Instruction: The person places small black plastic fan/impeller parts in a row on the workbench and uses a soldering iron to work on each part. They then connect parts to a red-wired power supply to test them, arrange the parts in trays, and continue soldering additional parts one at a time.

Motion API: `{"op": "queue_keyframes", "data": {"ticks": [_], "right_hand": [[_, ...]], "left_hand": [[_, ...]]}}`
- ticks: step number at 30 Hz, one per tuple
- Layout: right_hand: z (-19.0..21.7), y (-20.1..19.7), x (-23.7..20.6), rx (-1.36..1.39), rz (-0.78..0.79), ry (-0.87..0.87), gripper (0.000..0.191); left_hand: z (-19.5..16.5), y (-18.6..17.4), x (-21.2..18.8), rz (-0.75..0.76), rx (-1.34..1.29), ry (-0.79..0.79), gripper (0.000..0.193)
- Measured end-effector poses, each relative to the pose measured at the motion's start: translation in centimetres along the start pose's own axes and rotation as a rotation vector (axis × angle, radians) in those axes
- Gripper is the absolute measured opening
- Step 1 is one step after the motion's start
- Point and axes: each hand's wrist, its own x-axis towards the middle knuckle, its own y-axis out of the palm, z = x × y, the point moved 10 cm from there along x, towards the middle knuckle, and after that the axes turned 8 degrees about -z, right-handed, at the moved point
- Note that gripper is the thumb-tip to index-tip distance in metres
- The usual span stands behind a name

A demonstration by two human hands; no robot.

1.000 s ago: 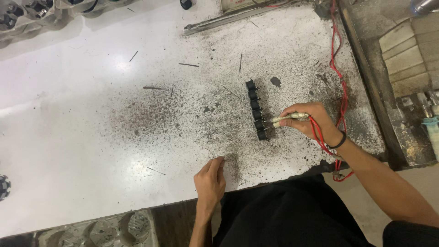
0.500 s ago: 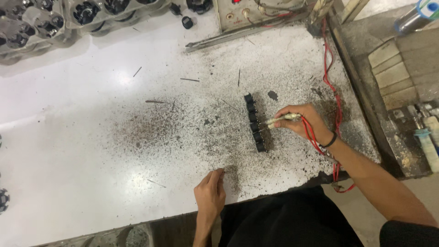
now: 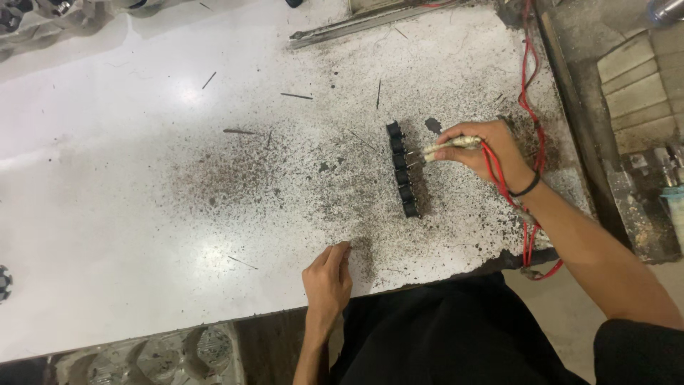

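Nearest to me is the dark cloth over my lap, matte black, pressed up against the front edge of the counter [image 3: 142, 235]. The counter top is a smooth, glossy white slab, but it's peppered all over with fine black grit, thickest in a smudgy patch around the middle and right.

My left hand [image 3: 328, 281] lies flat near that front edge, fingers loosely together and touching the gritty surface, with nothing in it.

A bit further in, my right hand [image 3: 488, 151] has its grip closed around a thin pale probe [image 3: 445, 147], a stick-like tool with a metal tip. Red wires [image 3: 529, 107] run from it past my wrist, which has a thin black band [image 3: 529, 189] on it, and snake along the right edge of the counter. The probe tip sits right at the row of small black parts [image 3: 402, 170], chunky little blocks lined up end to end in a short column, with tiny metal pins sticking out on the probe side.

Scattered further out are a few thin dark slivers [image 3: 296, 95]. At the far edge lies a long grey metal bar [image 3: 356, 25], flat and straight.
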Motion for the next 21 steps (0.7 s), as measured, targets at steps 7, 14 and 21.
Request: {"op": "queue_keyframes", "data": {"ticks": [7, 14, 21], "right_hand": [[0.3, 1.1, 0.3, 0.033, 0.028, -0.09, 0.028], [-0.8, 0.1, 2.3, 0.044, 0.031, 0.041, 0.028], [0.1, 1.2, 3.3, 0.074, 0.028, -0.12, 0.03]], "left_hand": [[-0.5, -0.5, 0.3, -0.033, -0.011, 0.028, 0.016], [0.1, -0.1, -0.1, -0.009, 0.01, 0.006, 0.021], [-0.3, -0.3, 0.4, -0.018, -0.013, 0.032, 0.024]]}}
